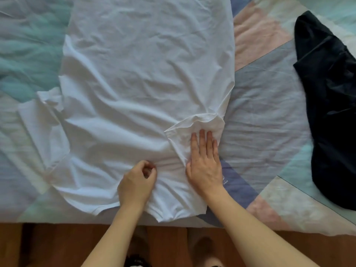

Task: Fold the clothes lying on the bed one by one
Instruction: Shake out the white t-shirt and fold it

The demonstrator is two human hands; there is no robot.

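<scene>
Shirt, white, wrinkled, spread flat on bed, collar end at near edge, body running away. Right sleeve folded inward over body; left sleeve lying out flat on quilt. Right hand flat, fingers straight and together, pressing folded sleeve. Left hand fingers curled, pinching shirt fabric near collar. Dark garment crumpled at right, well apart from shirt. Quilt patchwork pastel. Wood floor below bed edge.
</scene>
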